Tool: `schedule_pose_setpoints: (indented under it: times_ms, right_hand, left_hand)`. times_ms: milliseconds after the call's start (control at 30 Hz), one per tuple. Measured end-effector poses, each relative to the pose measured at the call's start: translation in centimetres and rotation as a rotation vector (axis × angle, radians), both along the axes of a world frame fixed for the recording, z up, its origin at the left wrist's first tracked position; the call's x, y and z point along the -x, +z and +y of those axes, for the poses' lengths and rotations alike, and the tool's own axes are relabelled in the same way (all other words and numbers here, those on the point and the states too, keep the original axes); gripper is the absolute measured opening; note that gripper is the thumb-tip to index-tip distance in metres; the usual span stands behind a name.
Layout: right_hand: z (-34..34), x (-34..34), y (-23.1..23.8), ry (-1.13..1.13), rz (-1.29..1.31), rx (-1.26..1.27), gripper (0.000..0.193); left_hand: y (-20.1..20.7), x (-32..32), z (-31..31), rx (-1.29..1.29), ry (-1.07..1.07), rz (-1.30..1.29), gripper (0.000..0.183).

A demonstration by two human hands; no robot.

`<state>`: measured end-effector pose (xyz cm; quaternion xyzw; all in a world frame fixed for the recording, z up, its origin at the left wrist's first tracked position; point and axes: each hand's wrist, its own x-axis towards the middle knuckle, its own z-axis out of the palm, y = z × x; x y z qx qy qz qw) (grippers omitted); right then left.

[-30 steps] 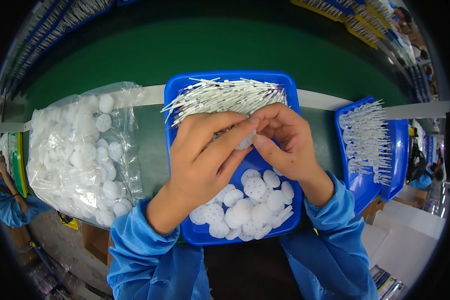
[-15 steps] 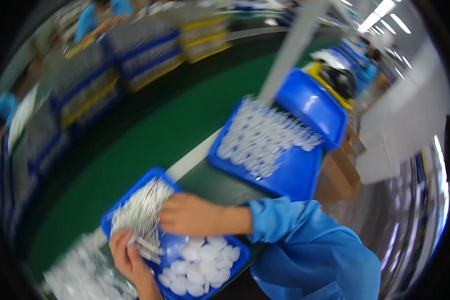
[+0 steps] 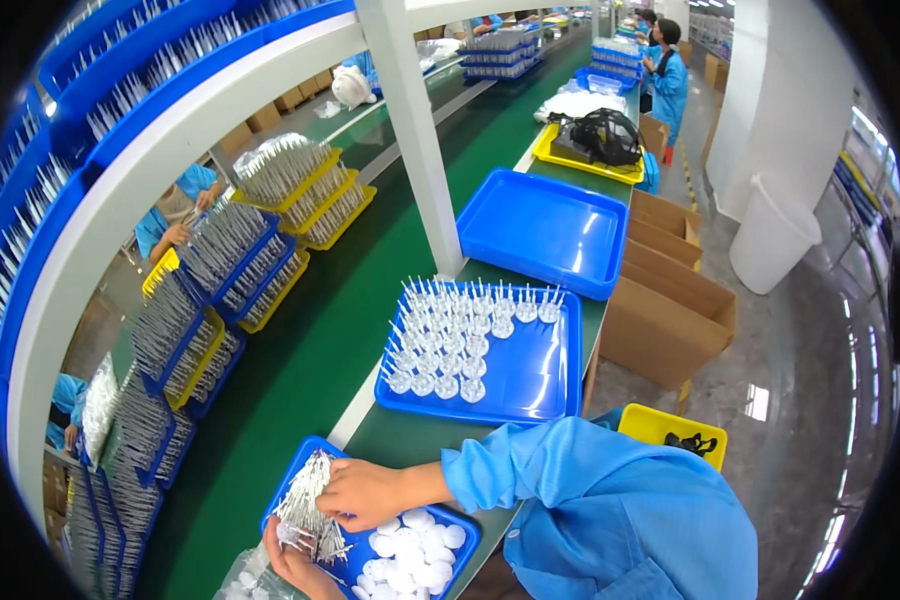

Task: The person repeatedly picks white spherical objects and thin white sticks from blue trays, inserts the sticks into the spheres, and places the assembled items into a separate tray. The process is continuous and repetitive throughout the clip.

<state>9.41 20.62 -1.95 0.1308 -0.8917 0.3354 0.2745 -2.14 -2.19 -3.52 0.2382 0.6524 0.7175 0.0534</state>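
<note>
My right hand [image 3: 363,494] reaches over a pile of thin white sticks [image 3: 308,490] in a small blue tray [image 3: 474,540]. Its fingers are bent down on the pile, and whatever they pinch is hidden. At the tray's near left edge, my left hand [image 3: 298,568] curls round a small translucent white piece [image 3: 292,536], partly covered by the fingers. White round discs [image 3: 415,555] are heaped in the right part of the tray. Farther off, a larger blue tray [image 3: 535,385] carries rows of clear round pieces with sticks standing up from them.
Behind stand a bare blue tray [image 3: 545,225] and a yellow tray [image 3: 590,170] with black material. A white post [image 3: 415,140] rises beside the green belt [image 3: 300,330]. Stacked trays of sticks [image 3: 225,250] line its far side; co-workers sit there. Cardboard boxes [image 3: 660,320] stand right.
The view has swung, so the trays and both hands appear lower, and the blur is gone. Both hands stay at the small tray, the right over the sticks, the left at the edge.
</note>
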Motion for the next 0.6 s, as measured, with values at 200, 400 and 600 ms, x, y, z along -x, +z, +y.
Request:
schedule_pose_setpoints:
  times_ms: [200,400,600]
  right_hand:
    - [0.5,-0.3,1.1,-0.007,-0.153,0.428,0.017]
    - [0.8,0.0,-0.7,0.049,-0.138,0.491,0.018]
    - [1.2,-1.3,-0.9,0.087,-0.171,0.042,0.016]
  left_hand:
    - [0.4,0.1,-0.1,-0.002,-0.037,-0.048,0.053]
    - [2.6,-1.3,0.5,0.101,0.142,0.034,0.045]
    - [0.7,-0.5,-1.6,0.257,0.230,0.009,0.036]
